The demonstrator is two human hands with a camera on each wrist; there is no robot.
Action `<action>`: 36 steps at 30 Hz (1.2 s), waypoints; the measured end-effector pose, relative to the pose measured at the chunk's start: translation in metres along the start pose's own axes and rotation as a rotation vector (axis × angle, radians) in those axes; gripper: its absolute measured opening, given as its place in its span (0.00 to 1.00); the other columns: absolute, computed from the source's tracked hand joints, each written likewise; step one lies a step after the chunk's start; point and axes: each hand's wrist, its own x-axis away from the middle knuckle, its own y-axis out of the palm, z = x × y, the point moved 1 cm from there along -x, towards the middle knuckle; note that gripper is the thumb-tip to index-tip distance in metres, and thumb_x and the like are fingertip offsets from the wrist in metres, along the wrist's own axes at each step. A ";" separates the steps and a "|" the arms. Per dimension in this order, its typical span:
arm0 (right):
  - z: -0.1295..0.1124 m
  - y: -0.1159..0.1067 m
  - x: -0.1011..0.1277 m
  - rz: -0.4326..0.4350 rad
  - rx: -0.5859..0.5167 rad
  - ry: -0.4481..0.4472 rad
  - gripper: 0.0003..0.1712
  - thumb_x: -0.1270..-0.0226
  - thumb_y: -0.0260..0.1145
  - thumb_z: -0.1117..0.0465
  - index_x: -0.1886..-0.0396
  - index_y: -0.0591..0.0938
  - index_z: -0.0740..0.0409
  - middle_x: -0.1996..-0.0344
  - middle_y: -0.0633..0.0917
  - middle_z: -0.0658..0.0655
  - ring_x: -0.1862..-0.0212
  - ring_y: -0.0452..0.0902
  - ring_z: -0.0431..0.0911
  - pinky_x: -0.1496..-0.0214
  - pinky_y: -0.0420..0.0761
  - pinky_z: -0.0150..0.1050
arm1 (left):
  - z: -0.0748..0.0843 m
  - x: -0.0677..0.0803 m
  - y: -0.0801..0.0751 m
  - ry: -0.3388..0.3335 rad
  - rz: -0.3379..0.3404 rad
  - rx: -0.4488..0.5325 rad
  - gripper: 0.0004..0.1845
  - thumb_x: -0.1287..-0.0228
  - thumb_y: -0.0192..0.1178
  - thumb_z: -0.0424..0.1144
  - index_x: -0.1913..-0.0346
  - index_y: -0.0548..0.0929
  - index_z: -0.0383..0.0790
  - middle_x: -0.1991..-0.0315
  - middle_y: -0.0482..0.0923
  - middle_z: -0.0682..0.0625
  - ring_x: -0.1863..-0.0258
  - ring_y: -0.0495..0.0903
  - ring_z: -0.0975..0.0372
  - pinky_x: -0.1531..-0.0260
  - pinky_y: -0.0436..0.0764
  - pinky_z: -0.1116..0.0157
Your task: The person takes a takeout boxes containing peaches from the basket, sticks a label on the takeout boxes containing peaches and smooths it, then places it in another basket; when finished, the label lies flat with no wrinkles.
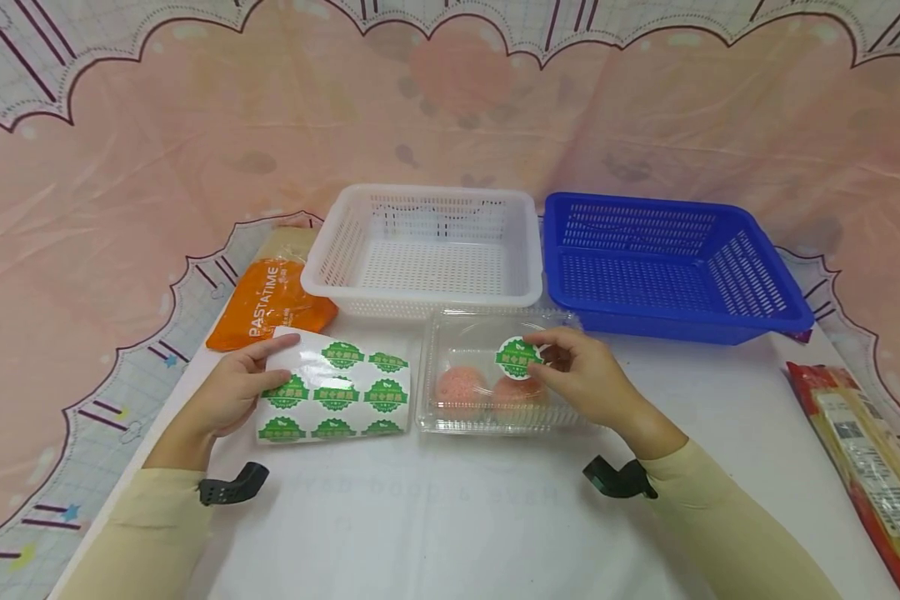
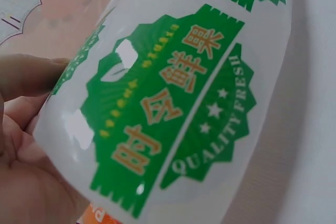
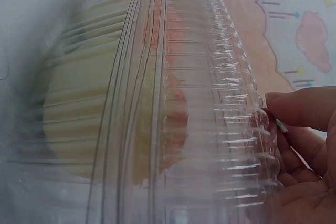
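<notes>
At the fingertips of the right hand (image 1: 588, 377), pinching the round sticker (image 1: 516, 358) over the clear container (image 1: 457, 337); cannot tell if touching. Could stick crooked or crease if pressed down tilted. Leftward of those fingertips, gripping the sticker sheet (image 1: 361, 377) with the left hand (image 1: 228, 392); might crease that too if squeezed.

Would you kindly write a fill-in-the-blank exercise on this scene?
The sticker sheet is in the ____ hand, while the other hand pinches a round sticker.
The clear container shows ____ pinkish round items.
The basket right of the white basket is ____.
The orange bag bears the large word ____.

Missing words: left; two; blue; PASTATIME.
</notes>
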 end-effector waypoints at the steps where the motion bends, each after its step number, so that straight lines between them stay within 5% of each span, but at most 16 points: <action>1: 0.000 0.000 0.000 -0.001 0.002 0.000 0.19 0.37 0.70 0.72 0.45 0.82 0.67 0.58 0.84 0.58 0.59 0.80 0.48 0.58 0.82 0.31 | -0.001 -0.001 0.000 -0.010 0.000 -0.021 0.31 0.26 0.56 0.30 0.23 0.61 0.36 0.30 0.60 0.33 0.56 0.81 0.65 0.53 0.82 0.70; 6: 0.001 0.001 -0.002 -0.017 0.023 0.002 0.19 0.36 0.70 0.71 0.46 0.82 0.67 0.58 0.84 0.58 0.58 0.81 0.48 0.58 0.82 0.33 | -0.007 -0.009 0.002 -0.048 0.001 -0.100 0.32 0.26 0.56 0.31 0.23 0.60 0.35 0.24 0.52 0.33 0.54 0.77 0.62 0.53 0.81 0.72; 15: 0.000 0.003 -0.005 -0.042 0.078 0.002 0.19 0.36 0.69 0.69 0.45 0.83 0.66 0.57 0.85 0.56 0.58 0.81 0.49 0.57 0.83 0.38 | -0.010 -0.022 0.006 -0.102 0.015 -0.194 0.32 0.26 0.57 0.34 0.23 0.62 0.40 0.30 0.62 0.32 0.52 0.76 0.52 0.55 0.81 0.72; 19: 0.002 0.003 -0.006 -0.046 0.120 -0.007 0.19 0.35 0.70 0.68 0.44 0.83 0.64 0.58 0.84 0.55 0.61 0.80 0.47 0.61 0.82 0.39 | -0.012 -0.026 0.009 -0.118 0.014 -0.238 0.31 0.26 0.57 0.36 0.23 0.63 0.41 0.32 0.65 0.32 0.49 0.78 0.47 0.46 0.81 0.61; 24: 0.001 0.003 -0.007 -0.049 0.164 -0.021 0.20 0.35 0.70 0.67 0.44 0.83 0.63 0.57 0.84 0.53 0.60 0.79 0.47 0.59 0.81 0.41 | -0.014 -0.029 0.011 -0.115 0.006 -0.306 0.31 0.28 0.59 0.36 0.25 0.65 0.40 0.23 0.51 0.34 0.28 0.54 0.39 0.30 0.57 0.41; 36: 0.002 0.001 -0.011 -0.052 0.236 -0.020 0.22 0.36 0.69 0.66 0.42 0.82 0.62 0.55 0.83 0.54 0.60 0.78 0.47 0.64 0.79 0.40 | -0.020 -0.035 0.016 -0.089 -0.030 -0.328 0.30 0.31 0.61 0.33 0.27 0.68 0.37 0.23 0.50 0.33 0.25 0.46 0.38 0.31 0.51 0.37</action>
